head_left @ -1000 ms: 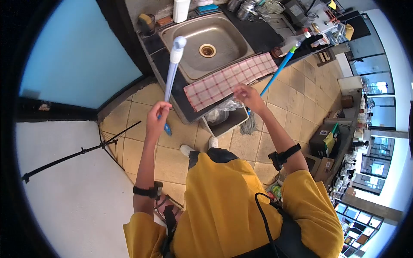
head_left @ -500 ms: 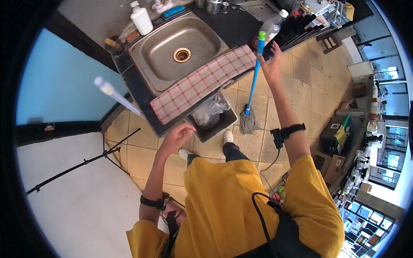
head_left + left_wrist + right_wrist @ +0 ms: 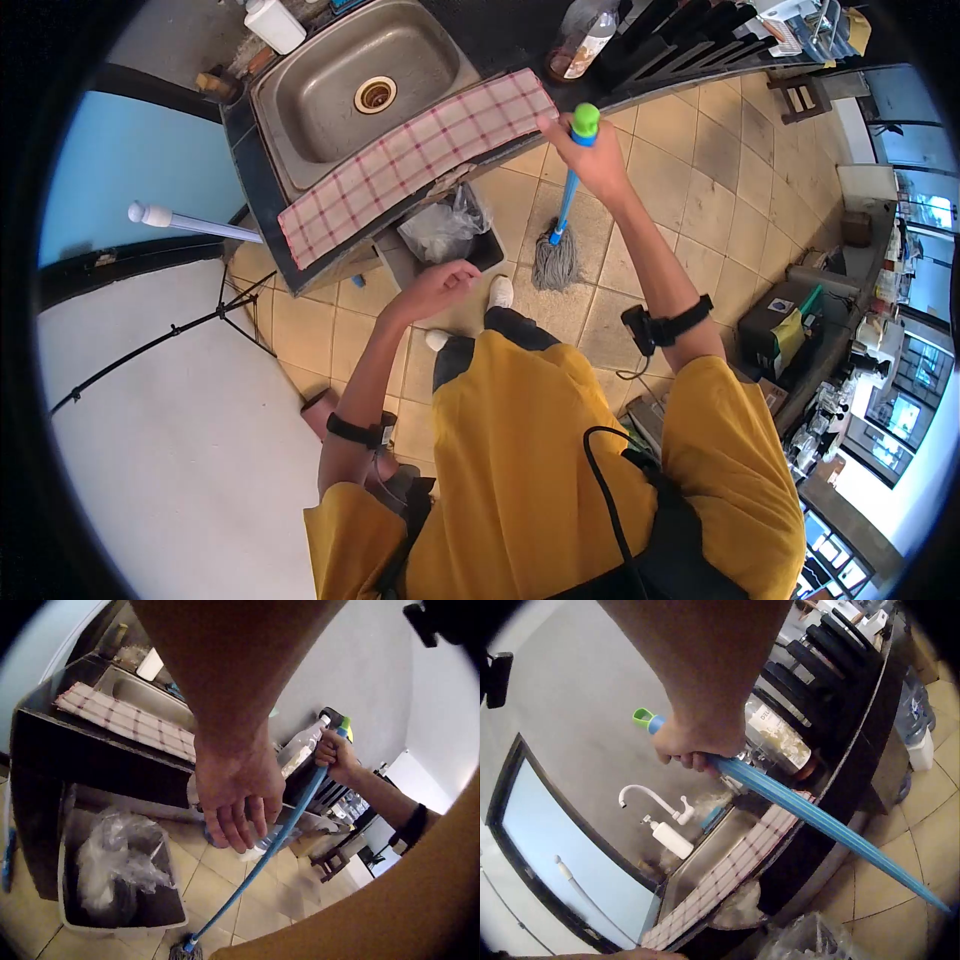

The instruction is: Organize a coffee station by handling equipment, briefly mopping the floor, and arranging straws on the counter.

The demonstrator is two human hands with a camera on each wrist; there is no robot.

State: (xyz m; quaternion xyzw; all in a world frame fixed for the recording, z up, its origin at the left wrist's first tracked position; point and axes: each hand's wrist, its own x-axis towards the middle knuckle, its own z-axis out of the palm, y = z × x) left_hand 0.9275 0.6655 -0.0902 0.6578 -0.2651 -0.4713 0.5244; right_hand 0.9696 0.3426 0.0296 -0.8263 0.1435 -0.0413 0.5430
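Mop in the right hand, gripped high up.
From the head view, its grey strands lay on the floor tiles beside the bin; the left hand hovered near that bin, fingers loose, holding nothing. In the left wrist view the blue handle slanted, the right hand's fingers curled round it just below the green cap. The right wrist view showed that same snug wrap, with the checked towel and clear bottle close behind. To my mind, good handling called for the left hand lower down, steadying, and the top kept clear of that bottle.
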